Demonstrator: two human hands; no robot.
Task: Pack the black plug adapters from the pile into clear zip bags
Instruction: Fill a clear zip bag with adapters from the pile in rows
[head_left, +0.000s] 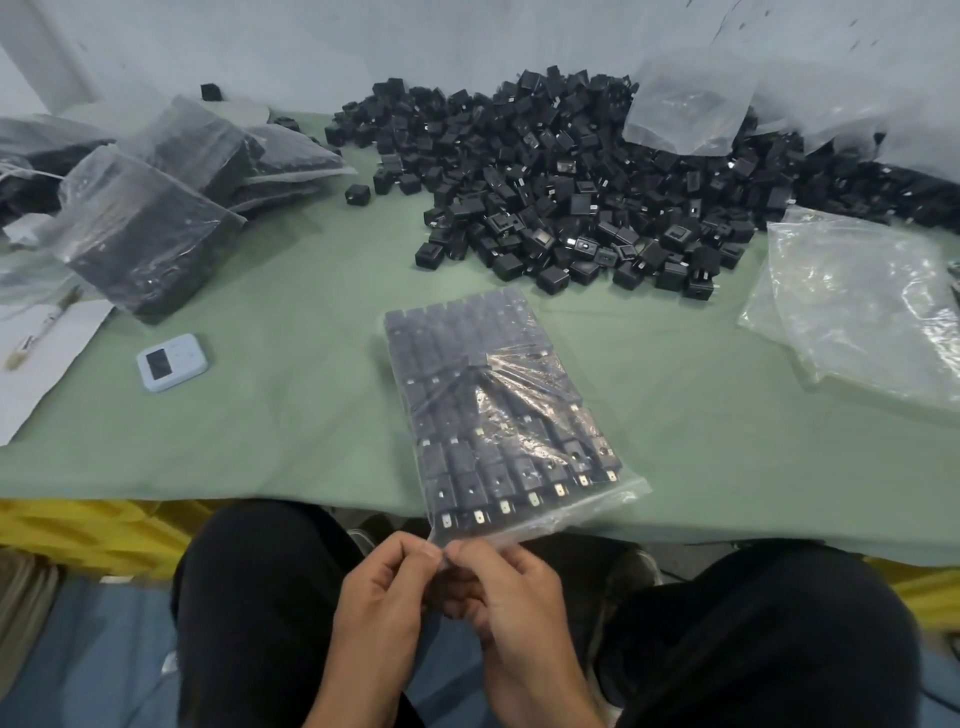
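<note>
A clear zip bag (498, 405) packed with rows of black plug adapters lies on the green table cloth (291, 395), its mouth hanging over the near edge. My left hand (384, 587) and my right hand (504, 587) meet just below that edge, and both pinch the bag's left mouth corner between thumb and fingers. A big pile of loose black plug adapters (582, 176) spreads across the far middle and right of the table.
Filled bags of adapters (150, 208) are stacked at the left. A stack of empty clear bags (862, 312) lies at the right. A small pale blue device (171, 361) sits left of the bag, beside white paper (36, 364). My knees are below the table edge.
</note>
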